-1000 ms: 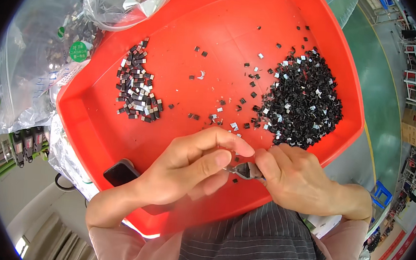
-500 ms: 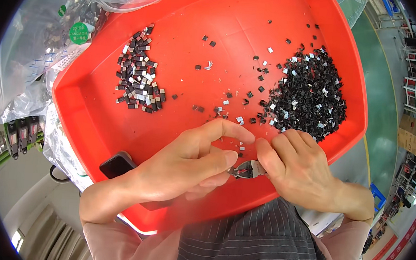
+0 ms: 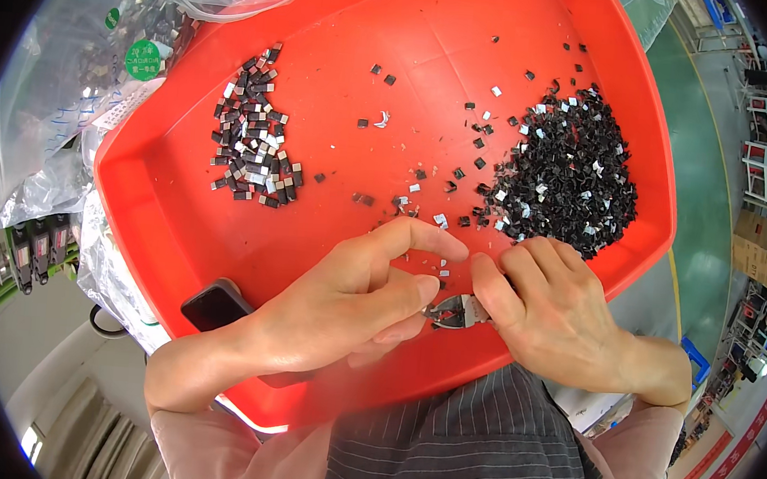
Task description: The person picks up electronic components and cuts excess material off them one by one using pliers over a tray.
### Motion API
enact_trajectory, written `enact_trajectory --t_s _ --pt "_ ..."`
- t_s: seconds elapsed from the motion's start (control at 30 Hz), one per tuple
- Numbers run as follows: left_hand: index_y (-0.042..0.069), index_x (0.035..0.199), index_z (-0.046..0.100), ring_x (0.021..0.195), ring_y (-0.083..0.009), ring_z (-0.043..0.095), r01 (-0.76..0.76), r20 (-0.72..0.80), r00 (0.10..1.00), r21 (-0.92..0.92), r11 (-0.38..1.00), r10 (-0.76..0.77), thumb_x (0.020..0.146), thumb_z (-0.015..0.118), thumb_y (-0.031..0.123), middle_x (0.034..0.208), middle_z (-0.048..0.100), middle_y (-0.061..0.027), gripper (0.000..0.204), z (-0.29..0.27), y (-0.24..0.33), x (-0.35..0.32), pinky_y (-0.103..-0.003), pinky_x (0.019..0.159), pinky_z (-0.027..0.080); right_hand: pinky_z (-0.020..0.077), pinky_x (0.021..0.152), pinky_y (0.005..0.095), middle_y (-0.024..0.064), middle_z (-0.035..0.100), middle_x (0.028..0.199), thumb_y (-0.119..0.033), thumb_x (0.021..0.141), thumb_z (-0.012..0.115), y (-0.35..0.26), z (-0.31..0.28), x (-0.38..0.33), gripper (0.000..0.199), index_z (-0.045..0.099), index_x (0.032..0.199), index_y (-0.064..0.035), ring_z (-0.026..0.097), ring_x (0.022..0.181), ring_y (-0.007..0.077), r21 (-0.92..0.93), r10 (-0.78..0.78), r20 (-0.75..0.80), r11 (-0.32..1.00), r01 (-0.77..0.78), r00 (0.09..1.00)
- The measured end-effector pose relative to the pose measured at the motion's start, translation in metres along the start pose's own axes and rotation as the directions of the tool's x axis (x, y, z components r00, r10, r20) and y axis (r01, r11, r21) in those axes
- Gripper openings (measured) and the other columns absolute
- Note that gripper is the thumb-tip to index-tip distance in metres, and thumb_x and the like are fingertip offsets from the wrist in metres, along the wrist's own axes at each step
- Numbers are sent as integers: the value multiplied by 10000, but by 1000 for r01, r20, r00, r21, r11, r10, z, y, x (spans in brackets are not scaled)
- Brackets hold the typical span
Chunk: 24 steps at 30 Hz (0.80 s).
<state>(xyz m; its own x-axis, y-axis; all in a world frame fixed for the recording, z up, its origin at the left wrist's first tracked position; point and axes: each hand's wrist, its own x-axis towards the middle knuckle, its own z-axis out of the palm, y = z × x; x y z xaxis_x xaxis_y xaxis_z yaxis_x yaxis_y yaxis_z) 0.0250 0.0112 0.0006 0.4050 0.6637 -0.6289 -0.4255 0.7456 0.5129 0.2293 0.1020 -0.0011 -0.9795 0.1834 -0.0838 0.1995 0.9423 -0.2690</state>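
Note:
Both hands meet over the near side of a red plastic tray (image 3: 312,234). My right hand (image 3: 553,311) is closed around small metal pliers (image 3: 455,312); the handles are hidden in the palm and the jaws point left. My left hand (image 3: 356,296) is closed, thumb against curled fingers, its index finger bent out above them. The left thumb tip sits right beside the jaws; whatever it pinches is too small and covered to name. Beyond the right hand lies a large heap of small black pieces (image 3: 578,169) mixed with white bits. Small black-and-silver rectangular blocks (image 3: 252,135) form a pile at the tray's left.
Loose black chips (image 3: 480,162) are scattered across the tray's middle. A dark phone-like device (image 3: 216,306) leans by the left forearm. Clear plastic bags (image 3: 79,98), one with similar parts inside, crowd the left edge. A green floor (image 3: 696,156) shows beyond the tray's right.
Hardly anything differs. Both hands and the pliers hold nearly the same pose, and the piles look the same; the whole view has shifted very slightly.

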Motion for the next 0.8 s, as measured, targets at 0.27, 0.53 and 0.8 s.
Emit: enact_trajectory --t_s 0.27,0.53,0.8 --pt "19 1279 395 423 -37 281 29 -20 999 -13 999 -30 959 398 82 559 341 42 326 1 3 -1 -214 380 273 431 655 312 69 487 771 -98 718 592 1 0 0 339 523 1034 2 501 716 206 -23 -19 1 1000 19 1000" --pt "31 1266 402 439 -44 291 -22 -20 1000 69 997 24 975 373 77 562 348 37 296 3 -3 -1 -211 400 290 433 648 311 73 492 763 -91 726 595 0 -1 1 302 508 1000 -1 507 721 210 -29 -7 70 1000 9 997" --pt "24 1253 393 443 -55 294 21 -4 1000 124 992 -21 987 329 89 564 334 32 281 7 1 -2 -217 417 299 414 564 290 54 466 720 -101 712 593 -2 7 -1 277 500 953 -1 495 675 187 -28 -37 50 999 38 998"
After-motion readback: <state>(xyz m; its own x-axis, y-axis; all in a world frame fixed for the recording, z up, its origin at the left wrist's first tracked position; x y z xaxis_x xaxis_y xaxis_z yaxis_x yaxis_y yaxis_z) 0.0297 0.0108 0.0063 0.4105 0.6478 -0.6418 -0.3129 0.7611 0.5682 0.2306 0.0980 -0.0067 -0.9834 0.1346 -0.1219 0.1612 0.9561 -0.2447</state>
